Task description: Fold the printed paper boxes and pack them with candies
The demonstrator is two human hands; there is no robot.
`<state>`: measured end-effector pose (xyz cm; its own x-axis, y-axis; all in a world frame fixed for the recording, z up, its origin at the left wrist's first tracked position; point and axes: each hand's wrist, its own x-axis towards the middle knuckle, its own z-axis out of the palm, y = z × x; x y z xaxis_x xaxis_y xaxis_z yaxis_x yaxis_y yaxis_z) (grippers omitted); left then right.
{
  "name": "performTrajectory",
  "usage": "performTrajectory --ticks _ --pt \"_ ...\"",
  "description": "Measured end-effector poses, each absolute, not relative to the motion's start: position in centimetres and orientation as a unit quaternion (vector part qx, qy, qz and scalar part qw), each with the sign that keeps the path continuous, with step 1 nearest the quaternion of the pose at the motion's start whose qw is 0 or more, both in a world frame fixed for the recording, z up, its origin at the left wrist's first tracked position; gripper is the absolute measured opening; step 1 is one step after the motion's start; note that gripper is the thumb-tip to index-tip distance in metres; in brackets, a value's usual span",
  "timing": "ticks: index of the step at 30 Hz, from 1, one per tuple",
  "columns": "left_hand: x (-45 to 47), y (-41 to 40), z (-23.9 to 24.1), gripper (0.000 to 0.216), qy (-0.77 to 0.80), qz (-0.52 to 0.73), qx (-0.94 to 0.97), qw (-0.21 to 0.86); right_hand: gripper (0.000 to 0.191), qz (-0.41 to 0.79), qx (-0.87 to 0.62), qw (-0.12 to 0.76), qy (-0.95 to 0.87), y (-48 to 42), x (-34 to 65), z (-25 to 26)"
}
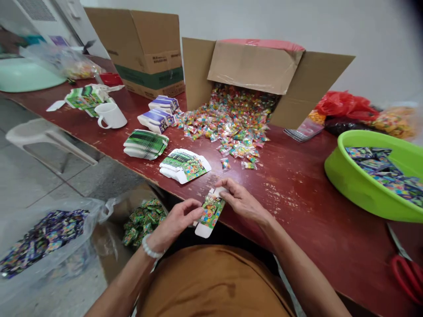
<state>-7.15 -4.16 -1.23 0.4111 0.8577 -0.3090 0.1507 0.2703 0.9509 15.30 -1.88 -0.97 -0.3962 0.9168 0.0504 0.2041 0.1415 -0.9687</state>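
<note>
Between my two hands, at the table's front edge, is a small green printed candy box (210,212) with a white flap hanging out at its lower end. My left hand (185,216) grips its left side, thumb on the printed face. At the box's upper end, the fingers of my right hand (239,198) pinch the white flaps. Just beyond lies a fanned stack of flat green boxes (185,165), with another green stack (146,144) to its left. Wrapped candies (228,127) spill across the table from a tipped cardboard box (254,66).
A green basin (343,176) of printed packets stands right, near red-handled scissors (408,273). A white mug (111,116), purple boxes (157,119) and a tall carton (148,53) are on the left. Below are a plastic bag (89,224) and a carton of green packets (143,222).
</note>
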Motion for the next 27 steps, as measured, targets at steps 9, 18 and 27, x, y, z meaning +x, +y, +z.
performTrajectory --ticks 9,18,27 --pt "-5.0 -5.0 -1.3 0.058 0.150 0.194 0.309 0.919 0.026 0.559 -0.353 0.365 -0.655 -3.5 13.5 2.8" --pt "-4.9 -4.8 -0.2 0.054 0.168 0.221 0.340 0.898 0.054 0.403 -0.384 0.417 -0.718 -4.6 13.8 2.7" --pt "-4.7 -4.7 -0.2 0.066 0.210 0.225 0.409 0.859 0.033 0.177 -0.447 0.436 -0.761 -5.5 13.6 3.1"
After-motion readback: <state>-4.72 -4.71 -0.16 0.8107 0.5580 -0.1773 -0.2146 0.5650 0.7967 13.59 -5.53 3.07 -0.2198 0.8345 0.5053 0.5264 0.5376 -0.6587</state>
